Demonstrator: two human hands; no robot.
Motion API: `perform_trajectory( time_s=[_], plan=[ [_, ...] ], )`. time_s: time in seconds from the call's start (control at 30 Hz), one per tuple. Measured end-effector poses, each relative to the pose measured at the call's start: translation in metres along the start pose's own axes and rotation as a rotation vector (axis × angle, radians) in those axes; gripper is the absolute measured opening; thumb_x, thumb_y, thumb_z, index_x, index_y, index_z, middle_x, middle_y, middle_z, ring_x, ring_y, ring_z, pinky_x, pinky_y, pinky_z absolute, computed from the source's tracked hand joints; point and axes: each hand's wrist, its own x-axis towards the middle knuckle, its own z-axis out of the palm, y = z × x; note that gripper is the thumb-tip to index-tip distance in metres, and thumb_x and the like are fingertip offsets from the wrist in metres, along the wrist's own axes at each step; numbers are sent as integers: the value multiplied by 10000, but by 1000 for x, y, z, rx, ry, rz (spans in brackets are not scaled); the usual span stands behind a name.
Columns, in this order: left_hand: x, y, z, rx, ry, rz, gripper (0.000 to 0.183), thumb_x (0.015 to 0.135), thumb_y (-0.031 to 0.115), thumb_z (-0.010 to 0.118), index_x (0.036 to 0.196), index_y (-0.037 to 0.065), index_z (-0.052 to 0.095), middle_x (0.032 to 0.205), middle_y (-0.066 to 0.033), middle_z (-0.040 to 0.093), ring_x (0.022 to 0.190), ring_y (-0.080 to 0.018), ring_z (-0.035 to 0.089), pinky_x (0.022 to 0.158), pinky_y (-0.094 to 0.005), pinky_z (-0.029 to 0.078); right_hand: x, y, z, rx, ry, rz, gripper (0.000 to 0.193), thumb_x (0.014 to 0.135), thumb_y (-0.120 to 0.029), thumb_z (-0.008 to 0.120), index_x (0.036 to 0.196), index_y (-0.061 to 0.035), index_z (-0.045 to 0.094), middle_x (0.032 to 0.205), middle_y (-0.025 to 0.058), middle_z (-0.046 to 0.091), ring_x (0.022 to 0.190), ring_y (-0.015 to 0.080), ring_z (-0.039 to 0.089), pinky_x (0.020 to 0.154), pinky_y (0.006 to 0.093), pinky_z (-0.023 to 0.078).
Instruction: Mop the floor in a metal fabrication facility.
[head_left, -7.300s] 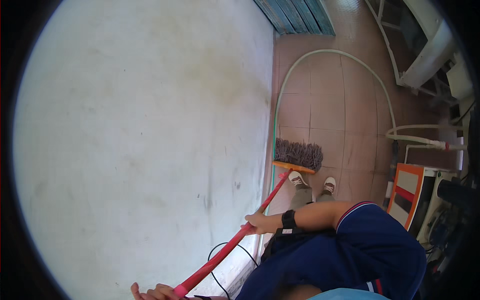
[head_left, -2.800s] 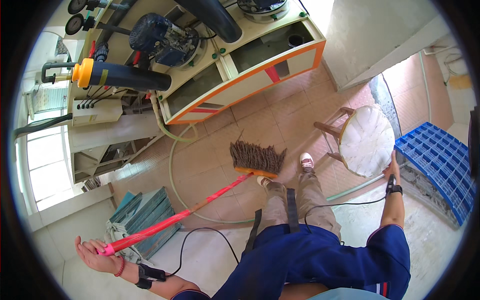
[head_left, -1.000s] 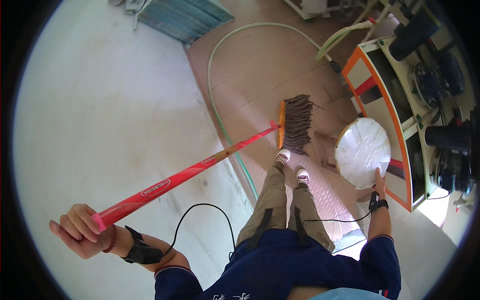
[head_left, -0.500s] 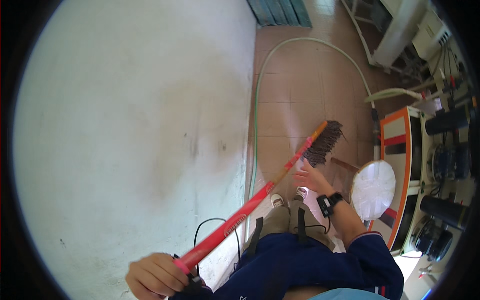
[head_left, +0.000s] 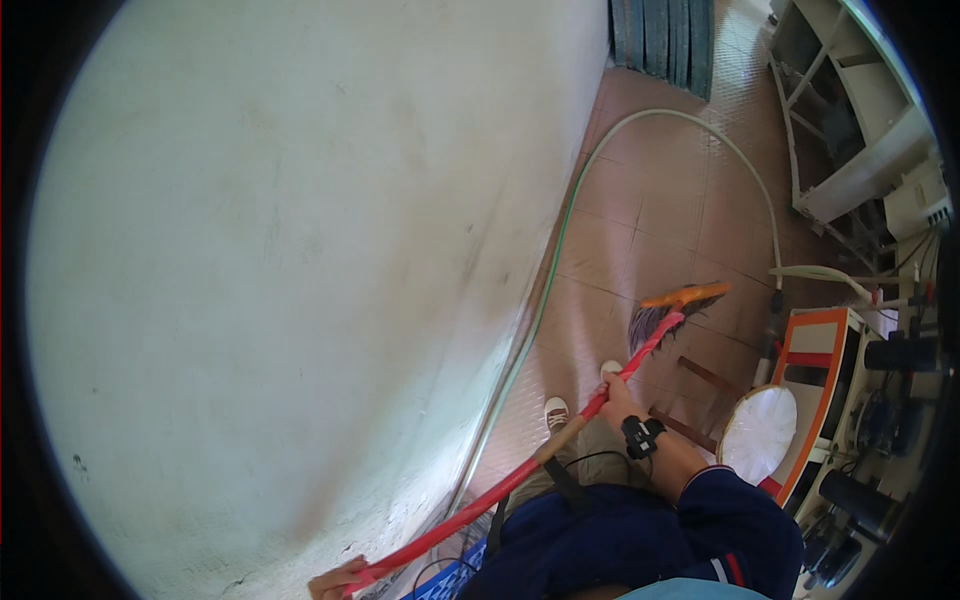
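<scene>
Red-handled broom [head_left: 600, 395] slants, bristles seemingly on floor.

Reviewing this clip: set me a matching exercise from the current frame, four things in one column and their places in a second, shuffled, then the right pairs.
Things:
1. broom
2. hose
3. round stool
4. blue slatted crate

Places:
A. at the top of the picture, against the wall
B. held in both hands
C. lying on the tiled floor along the wall's foot
D. beside the orange-edged machine

Pairs: 1-B, 2-C, 3-D, 4-A. The left hand grips the handle's end, the right hand grips nearer the head.
</scene>
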Motion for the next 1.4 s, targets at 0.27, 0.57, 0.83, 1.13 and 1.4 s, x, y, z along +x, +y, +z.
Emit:
perform_trajectory(
  time_s=[0.27,0.57,0.83,1.13,1.4],
  plan=[
    [14,-86,23,-23,75,-675,369,853,162,272,1052,-111,420,783,-165,575,638,-205,572,570,-314,472,52,-158,67,74,-421,-170,221,777,-194,519,608,-124,395,460,-35,354,388,92,362,388,238,352],
    [268,-278,230,-84,-614,-431,264,815,292,439,870,39,492,624,-7,472,559,-85,465,483,-229,386,176,-265,150,-337,-437,-426,193,817,-229,470,686,-96,420,539,-18,398,449,81,393,442,208,380],
    [340,-321,318,-29,-607,-763,269,799,294,480,741,35,434,512,-16,433,322,-119,434,280,-250,354,209,-286,172,-589,-129,-403,124,784,-141,407,680,-91,360,543,-7,367,427,90,370,373,225,351],
    [283,-303,297,-73,-466,-786,269,815,278,467,717,29,438,506,-6,422,333,-91,415,301,-226,346,280,-258,119,-1641,-296,-1183,205,806,-194,385,680,-38,429,539,63,448,440,185,468,372,303,383],
    [132,-296,212,-109,-294,-1022,257,821,270,457,733,30,430,499,-17,432,329,-99,412,299,-228,337,167,-67,79,-1228,50,-472,281,822,-246,387,638,-37,432,451,73,432,330,216,440,308,334,362]
  ],
)
